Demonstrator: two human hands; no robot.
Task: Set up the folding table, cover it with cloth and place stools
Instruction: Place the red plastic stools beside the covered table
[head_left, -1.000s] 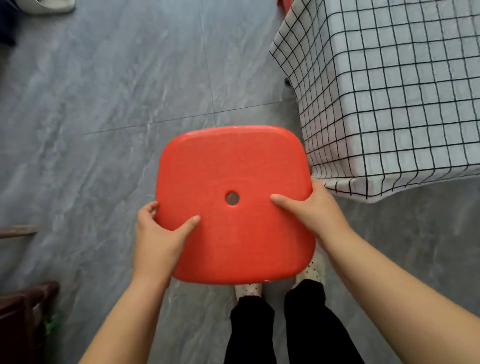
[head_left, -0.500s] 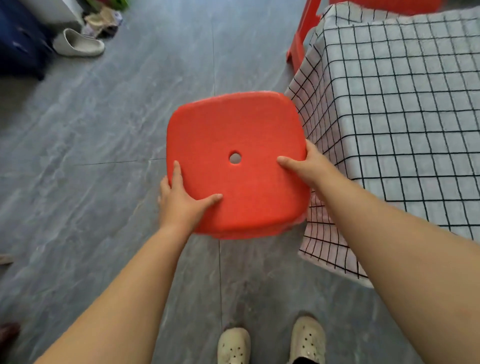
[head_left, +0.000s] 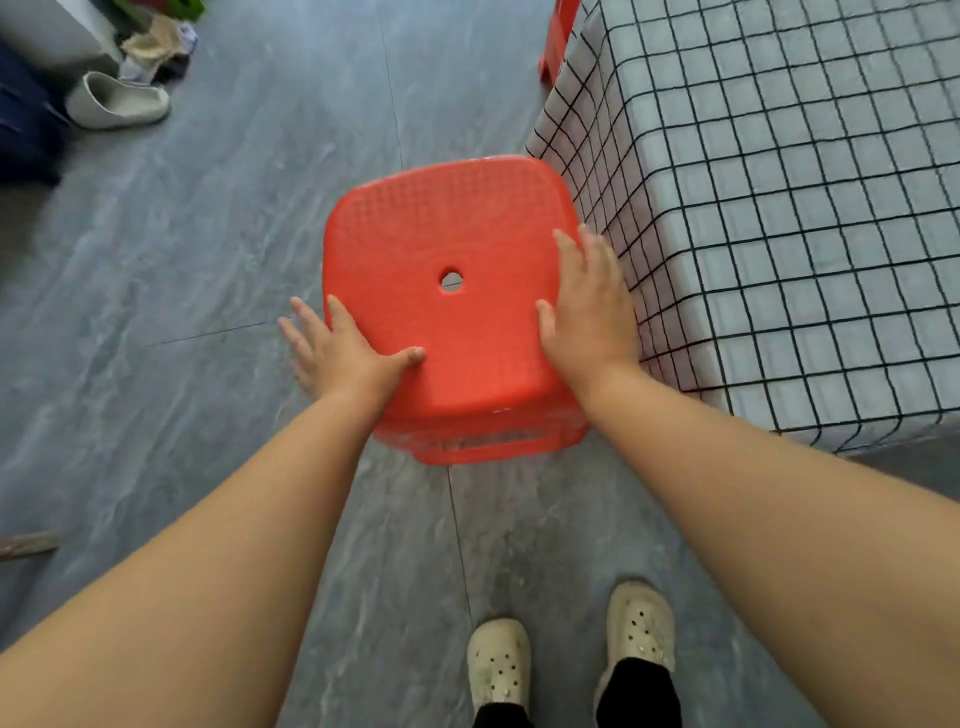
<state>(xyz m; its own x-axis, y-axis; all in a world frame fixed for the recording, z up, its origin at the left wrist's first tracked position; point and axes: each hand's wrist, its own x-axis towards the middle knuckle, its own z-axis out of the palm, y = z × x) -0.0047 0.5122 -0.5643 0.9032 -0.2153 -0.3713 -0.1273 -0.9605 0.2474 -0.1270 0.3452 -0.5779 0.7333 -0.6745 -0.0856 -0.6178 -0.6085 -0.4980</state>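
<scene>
The red square plastic stool (head_left: 447, 228) is seen mid-frame, just beside the black-gridded white cloth (head_left: 779, 208) at right. The left hand (head_left: 337, 358) and right hand (head_left: 587, 312) are laid on its seat edges, fingers straight, nothing gripped. The cloth could be snagged and dragged askew if crowded. Two stools are counted — the second only a red leg (head_left: 558, 41) at top — and one cloth.

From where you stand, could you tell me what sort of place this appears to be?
Probably a room in a home: a grey tiled floor, a checked tablecloth, a red plastic stool beside it, and a loose slipper.
</scene>
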